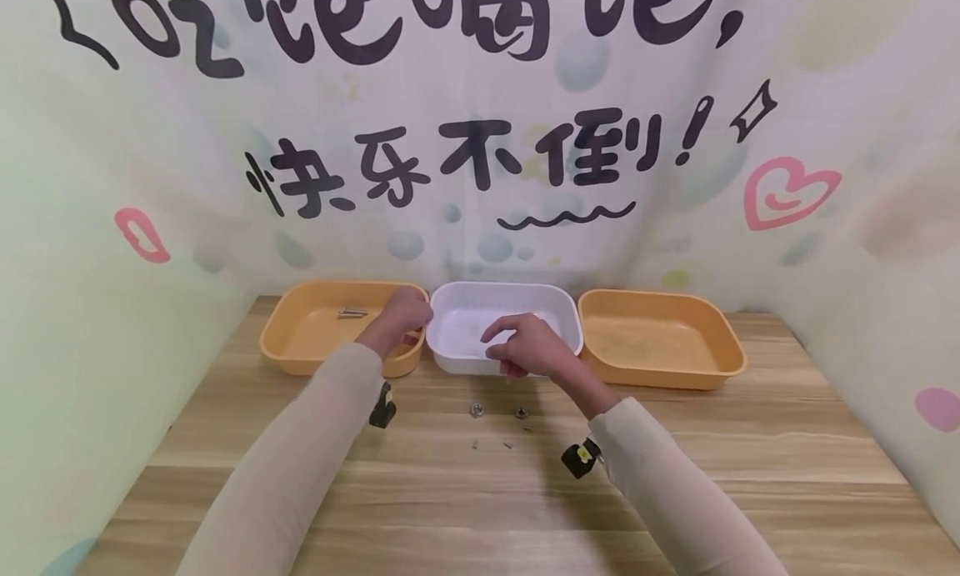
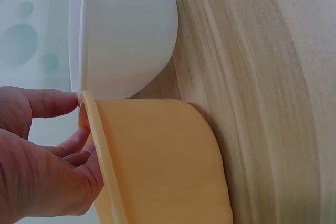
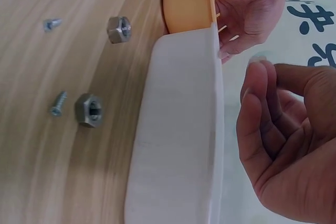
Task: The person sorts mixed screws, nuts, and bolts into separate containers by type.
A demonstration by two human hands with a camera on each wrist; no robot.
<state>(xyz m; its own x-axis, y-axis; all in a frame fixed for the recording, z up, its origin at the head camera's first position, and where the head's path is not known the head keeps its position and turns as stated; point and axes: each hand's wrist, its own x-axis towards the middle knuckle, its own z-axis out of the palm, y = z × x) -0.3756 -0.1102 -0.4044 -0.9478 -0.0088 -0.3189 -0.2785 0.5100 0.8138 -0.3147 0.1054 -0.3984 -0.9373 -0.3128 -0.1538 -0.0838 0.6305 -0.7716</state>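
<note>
My left hand (image 1: pixel 407 311) is at the right end of the left orange tray (image 1: pixel 303 322). In the left wrist view its thumb and fingers pinch the rim, the thumb on top and the fingertips inside. Long bolts (image 1: pixel 351 313) lie on that tray's floor. My right hand (image 1: pixel 528 347) hovers over the front rim of the white tray (image 1: pixel 465 364), fingers loosely bent, nothing visible between them. On the table in front are two hex nuts (image 3: pixel 88 110) and three small screws (image 3: pixel 59 103).
To the right of the white tray stands another orange tray (image 1: pixel 652 336). All three trays form a row at the back of the wooden table (image 1: pixel 420 509), against a printed cloth (image 1: pixel 420 226). Black wrist cameras (image 1: pixel 580 458) hang beneath both forearms.
</note>
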